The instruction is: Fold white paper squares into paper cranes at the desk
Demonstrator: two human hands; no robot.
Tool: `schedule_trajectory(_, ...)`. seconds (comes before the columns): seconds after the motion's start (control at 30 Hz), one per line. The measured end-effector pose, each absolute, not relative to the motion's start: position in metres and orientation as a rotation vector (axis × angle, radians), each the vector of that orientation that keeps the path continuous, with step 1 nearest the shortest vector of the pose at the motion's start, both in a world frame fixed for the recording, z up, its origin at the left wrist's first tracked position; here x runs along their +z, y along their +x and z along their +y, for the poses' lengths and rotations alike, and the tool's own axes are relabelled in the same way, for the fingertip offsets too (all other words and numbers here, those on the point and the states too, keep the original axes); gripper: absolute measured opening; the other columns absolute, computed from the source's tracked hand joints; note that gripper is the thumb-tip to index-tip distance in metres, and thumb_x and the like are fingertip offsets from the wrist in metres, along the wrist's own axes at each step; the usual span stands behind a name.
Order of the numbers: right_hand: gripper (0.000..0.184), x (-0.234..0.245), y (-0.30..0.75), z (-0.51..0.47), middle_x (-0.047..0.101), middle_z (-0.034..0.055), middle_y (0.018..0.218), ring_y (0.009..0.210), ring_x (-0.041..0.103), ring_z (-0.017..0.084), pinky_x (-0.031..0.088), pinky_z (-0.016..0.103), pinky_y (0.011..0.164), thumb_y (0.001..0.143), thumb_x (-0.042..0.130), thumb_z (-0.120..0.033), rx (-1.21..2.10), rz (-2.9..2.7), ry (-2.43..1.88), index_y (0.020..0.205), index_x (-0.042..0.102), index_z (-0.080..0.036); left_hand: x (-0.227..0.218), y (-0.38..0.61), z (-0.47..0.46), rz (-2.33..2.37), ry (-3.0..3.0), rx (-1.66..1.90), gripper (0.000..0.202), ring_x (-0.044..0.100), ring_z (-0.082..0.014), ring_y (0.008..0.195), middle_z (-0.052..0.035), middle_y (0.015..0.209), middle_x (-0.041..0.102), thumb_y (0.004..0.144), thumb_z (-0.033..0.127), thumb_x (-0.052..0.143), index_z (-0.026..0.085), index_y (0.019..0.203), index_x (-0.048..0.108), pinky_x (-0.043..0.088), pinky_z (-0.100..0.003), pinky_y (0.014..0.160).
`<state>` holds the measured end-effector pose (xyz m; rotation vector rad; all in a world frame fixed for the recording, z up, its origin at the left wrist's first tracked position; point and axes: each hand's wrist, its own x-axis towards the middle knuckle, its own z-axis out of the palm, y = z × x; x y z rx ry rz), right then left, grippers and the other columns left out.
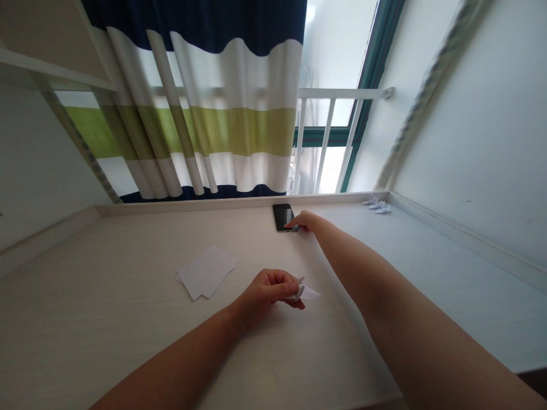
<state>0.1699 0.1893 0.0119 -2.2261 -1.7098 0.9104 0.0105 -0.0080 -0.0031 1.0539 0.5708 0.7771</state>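
Observation:
My left hand (273, 286) pinches a small white folded paper crane (309, 293) between thumb and fingers, a little above the desk or just at its surface; I cannot tell which. Part of the crane is hidden by the fingers, while its pointed tips stick out to the right. Farther back, my right hand (304, 220) reaches to a black phone (282, 213) lying flat. Its index finger is stretched out onto the phone's screen, and the hand holds nothing. Left of my left hand lie a few overlapping sheets of white paper (207, 273).
Several small folded paper pieces (378, 206) sit in the far right corner of the pale desk (141, 319). A low raised edge (192, 205) runs along the back. Behind it hang a striped curtain (239, 131) and a white railing (329, 114) before the window.

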Motion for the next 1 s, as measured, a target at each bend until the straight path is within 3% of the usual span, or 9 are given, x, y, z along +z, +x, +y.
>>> schedule_trajectory(0.1,0.029,0.017,0.165,0.189,0.052,0.0073,0.109,0.092,0.054,0.018,0.046,0.037,0.076,0.083,0.047,-0.030,1.010,-1.655,-2.347,0.108,0.049,-0.014,-0.003,0.010,-0.008,0.574,1.047,0.775,0.025,0.058,-0.0141,0.056,-0.0015,0.056,0.056,0.056,0.034,0.070,0.013,0.052,0.056,0.044,-0.027,0.061)
schedule_trajectory(0.47,0.029,0.021,0.163,0.192,0.052,0.0074,0.109,0.092,0.054,0.018,0.046,0.037,0.076,0.083,0.047,-0.030,1.088,-1.609,-2.445,0.109,0.049,-0.015,0.000,0.008,-0.008,0.544,1.002,0.803,0.018,0.059,-0.0133,0.058,-0.0049,0.067,0.063,0.063,0.028,0.065,0.012,0.060,0.059,0.044,-0.026,0.061)
schedule_trajectory(0.77,0.029,0.019,0.169,0.192,0.053,0.0069,0.106,0.090,0.054,0.017,0.046,0.036,0.075,0.083,0.047,-0.030,1.065,-1.589,-2.419,0.107,0.049,-0.014,-0.003,0.008,-0.003,0.576,0.982,0.852,0.020,0.059,-0.0132,0.057,-0.0067,0.068,0.065,0.062,0.029,0.066,0.011,0.060,0.059,0.044,-0.027,0.061)
schedule_trajectory(1.0,0.052,0.010,0.176,0.198,0.054,0.0063,0.074,0.065,0.050,0.016,0.038,0.028,0.054,0.048,0.072,-0.049,1.043,-1.549,-2.313,0.078,0.056,-0.011,-0.005,0.006,-0.001,0.571,0.978,0.886,0.018,0.059,-0.0126,0.056,-0.0068,0.068,0.065,0.064,0.028,0.065,0.011,0.062,0.060,0.044,-0.026,0.060)
